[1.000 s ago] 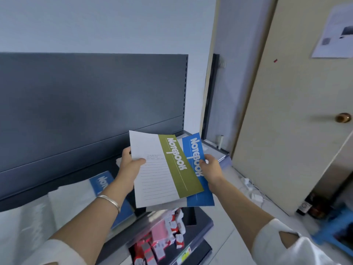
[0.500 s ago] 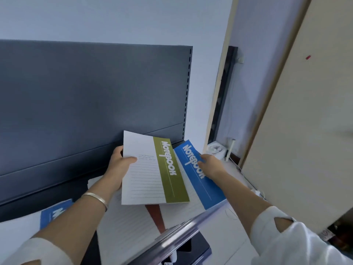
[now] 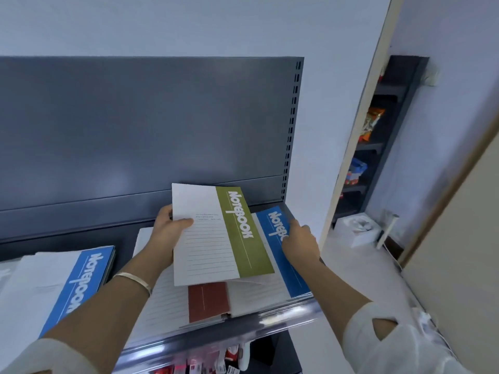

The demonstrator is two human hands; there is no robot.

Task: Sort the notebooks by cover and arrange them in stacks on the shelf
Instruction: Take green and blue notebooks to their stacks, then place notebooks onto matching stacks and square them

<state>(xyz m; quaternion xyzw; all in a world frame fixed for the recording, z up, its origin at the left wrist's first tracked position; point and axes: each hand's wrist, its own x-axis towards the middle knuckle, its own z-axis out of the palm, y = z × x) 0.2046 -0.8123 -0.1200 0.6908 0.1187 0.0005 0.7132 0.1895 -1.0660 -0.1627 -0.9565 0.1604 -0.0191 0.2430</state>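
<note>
On the top shelf (image 3: 243, 329), at its right end, the sorting step is judged to be in hand. A green notebook (image 3: 229, 238) is held tilted above the shelf by the left hand (image 3: 166, 229), its left edge being pinched between the thumb and the fingers (image 3: 164, 213). A blue notebook (image 3: 295, 276) is laid flat at the far right and is gripped near its top by the right hand (image 3: 299, 242), whose fingers are curled onto the cover. A red notebook (image 3: 208, 299) is partly hidden beneath the green one.

For the next move, a separate place is called for by the green cover, since no green stack is seen. The right-hand blue one would be better joined to the second blue notebook (image 3: 81, 282), well apart at the left.

Counted by cover: one green, one red, two blue. More notebooks are stacked under the left blue one, but their number cannot be told.
</note>
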